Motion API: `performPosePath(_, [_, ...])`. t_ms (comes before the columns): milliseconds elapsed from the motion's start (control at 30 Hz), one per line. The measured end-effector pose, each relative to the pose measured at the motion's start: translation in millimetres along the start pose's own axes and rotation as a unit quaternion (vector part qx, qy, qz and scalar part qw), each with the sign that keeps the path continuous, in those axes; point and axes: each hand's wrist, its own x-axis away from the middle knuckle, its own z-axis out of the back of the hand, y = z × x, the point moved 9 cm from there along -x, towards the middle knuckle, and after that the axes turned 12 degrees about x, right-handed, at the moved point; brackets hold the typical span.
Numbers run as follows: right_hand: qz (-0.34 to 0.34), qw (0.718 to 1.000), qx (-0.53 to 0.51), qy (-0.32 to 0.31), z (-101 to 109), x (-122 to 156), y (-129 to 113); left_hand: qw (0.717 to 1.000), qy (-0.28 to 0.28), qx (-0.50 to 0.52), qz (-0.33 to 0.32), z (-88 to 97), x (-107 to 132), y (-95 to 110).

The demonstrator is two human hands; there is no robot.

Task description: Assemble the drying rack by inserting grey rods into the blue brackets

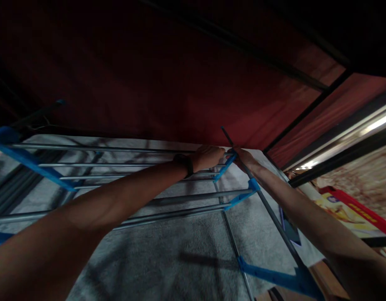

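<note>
Rack, left hand gripping far rail's end, right hand beside it gripping upright

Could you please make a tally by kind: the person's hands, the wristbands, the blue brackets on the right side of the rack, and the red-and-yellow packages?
Hands: 2 (left hand, right hand)
Dark wristband: 1
Blue right-side brackets: 3 (upper bracket, middle bracket, lower bracket)
Red-and-yellow package: 1
Total: 7
</note>
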Motion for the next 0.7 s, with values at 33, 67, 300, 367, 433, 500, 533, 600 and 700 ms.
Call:
performPosePath(33, [0.005, 1.000, 0.002, -0.003, -0.4, -0.3, -0.2, 1.000, 0.004, 0.005, 0.002, 0.4, -0.2, -1.3])
performPosePath(67, [0.010, 1.000, 0.004, -0.003, -0.5, -0.5, -0.2, 1.000, 0.006, 0.010, 0.004, 0.6, -0.4, -2.3])
performPosePath(300, [0.006, 1.000, 0.015, 0.005, 1.8, -3.6, 3.3, 1.000, 0.007, 0.013, 0.001, 0.0, -0.3, -0.5])
performPosePath(367, [0.003, 1.000, 0.018, 0.005, 1.8, -4.6, 3.8, 1.000, 0.006, 0.008, 0.003, -0.1, 0.3, -0.1])
performPosePath(433, [0.004, 1.000, 0.021, 0.004, 1.3, -4.9, 3.4, 1.000, 0.008, -0.003, 0.001, -0.1, 1.1, 0.6])
performPosePath(500, [0.005, 1.000, 0.024, 0.006, 1.3, -4.5, 3.1, 1.000, 0.006, -0.014, 0.000, -1.3, 1.6, 0.5])
performPosePath(533, [0.006, 1.000, 0.025, 0.008, 1.6, -4.1, 2.9, 1.000, 0.004, -0.017, 0.001, -2.2, 1.6, -0.1])
performPosePath(600, [0.009, 0.999, 0.032, 0.009, 1.8, -3.7, 2.5, 1.000, -0.002, -0.015, 0.003, -4.3, 0.9, -1.4])
performPosePath(700, [0.014, 0.999, 0.048, -0.003, 1.4, -5.5, 2.9, 1.000, -0.005, 0.007, 0.019, -5.7, -0.7, -5.1])
